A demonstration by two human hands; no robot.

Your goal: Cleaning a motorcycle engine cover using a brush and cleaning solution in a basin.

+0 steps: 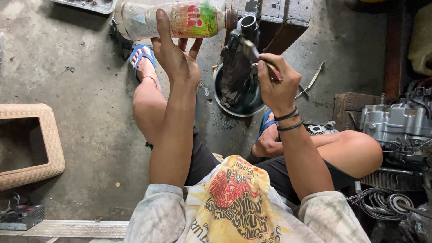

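While the bottle (168, 20) is gripped by the left hand (177, 60) and the brush (256, 56) by the right hand (276, 83), liquid could be spilled past the engine part (236, 67) if tipped fast

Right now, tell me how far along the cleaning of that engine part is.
Done: the engine part stands upright in the basin. In hand: the left hand tips a plastic bottle toward it while the right hand holds a brush against its top. Left: the part looks dark and grimy all over.
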